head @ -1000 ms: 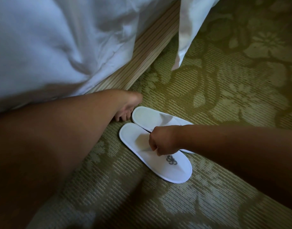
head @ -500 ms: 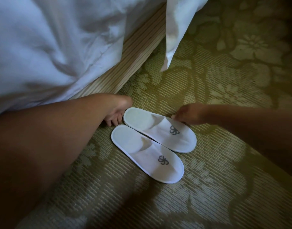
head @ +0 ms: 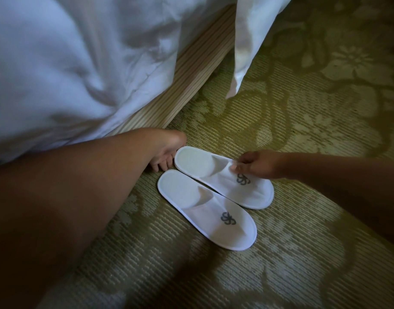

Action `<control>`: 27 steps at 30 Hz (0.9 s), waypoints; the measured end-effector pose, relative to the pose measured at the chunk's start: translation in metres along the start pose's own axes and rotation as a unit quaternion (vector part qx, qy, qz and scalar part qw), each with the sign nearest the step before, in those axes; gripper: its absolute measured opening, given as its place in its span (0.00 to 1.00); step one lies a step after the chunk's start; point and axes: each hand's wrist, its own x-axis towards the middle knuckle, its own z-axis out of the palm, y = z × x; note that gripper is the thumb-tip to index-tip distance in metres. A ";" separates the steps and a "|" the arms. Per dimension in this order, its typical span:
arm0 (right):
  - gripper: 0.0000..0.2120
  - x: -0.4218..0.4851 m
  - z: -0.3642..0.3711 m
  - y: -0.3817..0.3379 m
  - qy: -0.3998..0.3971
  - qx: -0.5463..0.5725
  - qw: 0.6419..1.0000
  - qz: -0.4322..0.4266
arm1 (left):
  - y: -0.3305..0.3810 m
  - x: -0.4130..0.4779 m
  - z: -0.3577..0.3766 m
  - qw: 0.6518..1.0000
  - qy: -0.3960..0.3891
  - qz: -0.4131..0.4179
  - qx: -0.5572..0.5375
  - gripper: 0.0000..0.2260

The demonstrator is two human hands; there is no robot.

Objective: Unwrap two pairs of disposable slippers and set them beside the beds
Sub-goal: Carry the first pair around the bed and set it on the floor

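Two white slippers are lying side by side on the carpet, touching along their inner edges, each with a grey looped emblem on its upper. The nearer slipper [head: 207, 210] is sitting closer to the camera; the farther slipper [head: 222, 177] is lying just beyond it, its heel end nearest the bed. Both are out of any wrapper and lying flat, soles down.

The carpet [head: 303, 253] is showing an olive-green ribbed weave with pale flower patterns. The striped bed base [head: 191, 70] is running diagonally just behind the slippers, with white bedding [head: 69, 63] hanging over it and a white sheet corner [head: 254, 41] drooping toward the floor.

The right hand [head: 256, 167] is reaching in from the right, its fingers narrowly pinched on the upper of the farther slipper, beside the emblem. The left hand [head: 167, 152] is resting at that slipper's heel, fingers curled down onto the carpet, touching the rim; its grip I cannot tell.
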 end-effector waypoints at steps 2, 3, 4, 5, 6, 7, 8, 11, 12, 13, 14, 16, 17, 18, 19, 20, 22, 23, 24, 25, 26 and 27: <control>0.29 0.000 0.001 0.001 0.000 -0.002 1.000 -0.008 | 0.000 -0.001 0.000 1.000 0.000 0.005 0.000 0.29; 0.30 0.001 0.001 0.002 0.002 -0.001 1.000 -0.009 | 0.000 -0.001 0.000 1.000 -0.001 0.006 0.000 0.29; 0.30 0.001 0.001 0.002 0.004 0.001 1.000 -0.008 | 0.000 -0.002 0.001 1.000 -0.001 0.006 -0.001 0.30; 0.30 0.002 0.002 0.002 0.006 0.002 1.000 -0.007 | 0.000 -0.002 0.001 1.000 -0.001 0.006 -0.002 0.30; 0.30 0.003 0.002 0.002 0.008 0.002 1.000 -0.005 | 0.000 -0.002 0.001 1.000 0.001 0.006 -0.003 0.30; 0.31 0.004 0.003 0.003 0.008 0.002 1.000 -0.003 | 0.001 -0.002 0.001 1.000 0.002 0.006 -0.004 0.30; 0.31 0.005 0.003 0.002 0.006 0.001 1.000 -0.001 | 0.001 -0.002 0.001 1.000 0.004 0.006 -0.004 0.30; 0.33 0.005 0.004 0.003 0.005 -0.010 1.000 0.003 | 0.001 -0.003 0.001 1.000 0.006 0.005 -0.005 0.30; 0.33 0.005 0.004 0.003 0.006 -0.012 1.000 0.002 | 0.001 -0.003 0.001 1.000 0.006 0.005 -0.005 0.29; 0.33 0.005 0.005 0.004 0.006 -0.012 1.000 0.001 | 0.001 -0.004 0.002 1.000 0.006 0.004 -0.006 0.29; 0.33 0.005 0.005 0.004 0.006 -0.012 1.000 -0.002 | 0.002 -0.005 0.002 1.000 0.006 0.004 -0.006 0.29; 0.33 0.006 0.004 0.003 0.006 -0.023 1.000 -0.008 | 0.001 -0.005 0.002 1.000 0.009 -0.002 -0.003 0.30; 0.33 0.006 0.003 0.002 0.012 -0.042 0.999 -0.010 | 0.000 -0.006 0.002 1.000 0.013 -0.007 0.000 0.31; 0.34 0.006 0.002 0.000 0.029 -0.077 0.996 -0.018 | -0.001 -0.005 0.002 1.000 0.018 -0.014 0.004 0.31; 0.34 0.004 0.001 -0.001 0.060 -0.122 0.990 -0.035 | -0.002 -0.005 0.002 0.999 0.023 -0.022 0.009 0.32; 0.32 0.001 0.000 -0.004 0.099 -0.159 0.980 -0.065 | -0.004 -0.004 0.003 0.999 0.029 -0.030 0.014 0.33; 0.27 -0.005 0.002 -0.011 0.158 -0.181 0.959 -0.149 | -0.009 -0.003 0.004 0.998 0.040 -0.046 0.024 0.34; 0.25 -0.009 0.005 -0.017 0.163 -0.174 0.953 -0.187 | -0.013 -0.001 0.005 0.997 0.046 -0.051 0.027 0.34; 0.24 -0.013 0.009 -0.022 0.152 -0.166 0.950 -0.218 | -0.017 0.000 0.006 0.997 0.052 -0.053 0.026 0.34; 0.24 -0.016 0.015 -0.028 0.131 -0.166 0.947 -0.242 | -0.021 0.002 0.006 0.997 0.056 -0.051 0.024 0.34; 0.25 -0.018 0.022 -0.034 0.110 -0.184 0.941 -0.262 | -0.024 0.003 0.007 0.997 0.058 -0.048 0.019 0.34; 0.25 -0.019 0.030 -0.039 0.097 -0.219 0.929 -0.281 | -0.027 0.003 0.007 0.997 0.060 -0.045 0.014 0.34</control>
